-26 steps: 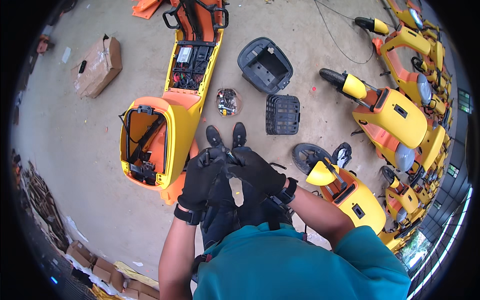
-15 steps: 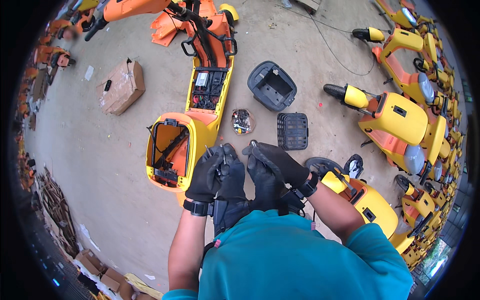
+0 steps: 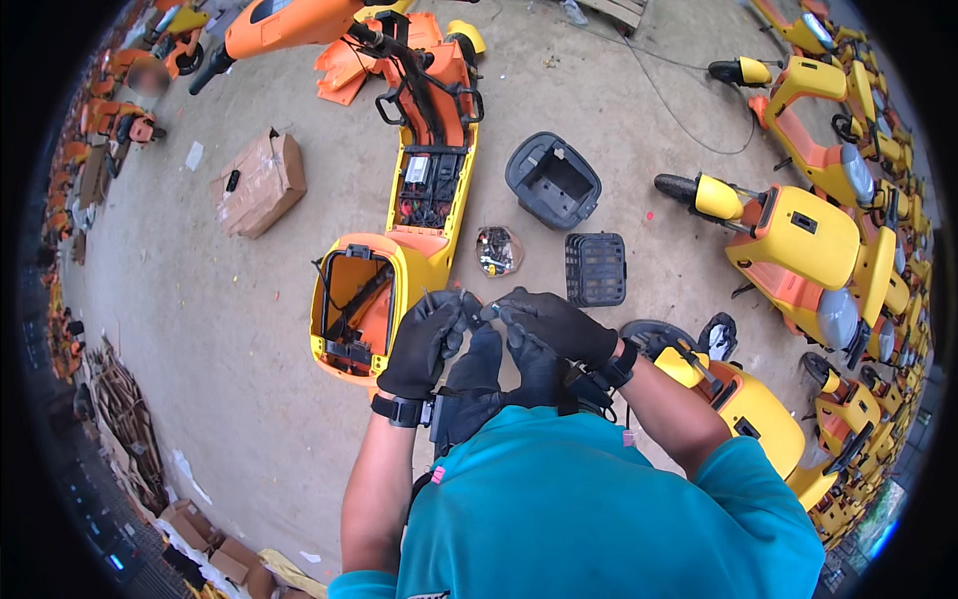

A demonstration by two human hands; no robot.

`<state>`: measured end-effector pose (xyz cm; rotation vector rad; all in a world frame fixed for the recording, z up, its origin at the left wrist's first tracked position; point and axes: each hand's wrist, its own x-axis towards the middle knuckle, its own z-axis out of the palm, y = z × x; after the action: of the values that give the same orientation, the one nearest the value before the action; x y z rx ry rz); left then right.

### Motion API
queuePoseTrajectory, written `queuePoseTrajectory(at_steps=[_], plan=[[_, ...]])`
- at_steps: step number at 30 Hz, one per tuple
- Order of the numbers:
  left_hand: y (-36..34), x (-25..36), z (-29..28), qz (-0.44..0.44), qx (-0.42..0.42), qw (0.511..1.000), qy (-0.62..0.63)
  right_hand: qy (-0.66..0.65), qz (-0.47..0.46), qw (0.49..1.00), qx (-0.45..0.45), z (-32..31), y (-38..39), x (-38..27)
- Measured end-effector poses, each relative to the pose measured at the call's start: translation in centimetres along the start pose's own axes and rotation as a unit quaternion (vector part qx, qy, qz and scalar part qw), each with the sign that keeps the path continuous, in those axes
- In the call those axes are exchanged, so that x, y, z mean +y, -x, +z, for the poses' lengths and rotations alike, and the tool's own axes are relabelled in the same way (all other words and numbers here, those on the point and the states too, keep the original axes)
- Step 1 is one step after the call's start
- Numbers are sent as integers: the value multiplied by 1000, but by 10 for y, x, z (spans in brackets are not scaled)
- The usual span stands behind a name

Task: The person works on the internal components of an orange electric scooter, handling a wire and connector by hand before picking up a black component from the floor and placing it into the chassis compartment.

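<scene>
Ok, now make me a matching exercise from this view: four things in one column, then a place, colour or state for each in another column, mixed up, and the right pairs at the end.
Things
1. Cardboard box
2. Tub of small parts
3. Opened-up scooter
4. Right hand

Places, colours and states
A. Yellow and orange
B. Gloved in black, close to the left hand
C. Has a small black thing lying on top
D. Between the opened-up scooter and the black basket

Right pairs: 1-C, 2-D, 3-A, 4-B.
</scene>
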<state>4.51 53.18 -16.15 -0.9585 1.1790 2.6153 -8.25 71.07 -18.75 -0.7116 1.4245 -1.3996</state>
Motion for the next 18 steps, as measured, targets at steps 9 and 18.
queuePoseTrajectory(at_steps=[9, 18], plan=[[9, 22, 4, -21, 1, 988, -155, 120, 64, 987, -83, -17, -6, -32], [20, 41, 13, -16, -13, 978, -208, 160, -34, 981, -102, -21, -5, -37]])
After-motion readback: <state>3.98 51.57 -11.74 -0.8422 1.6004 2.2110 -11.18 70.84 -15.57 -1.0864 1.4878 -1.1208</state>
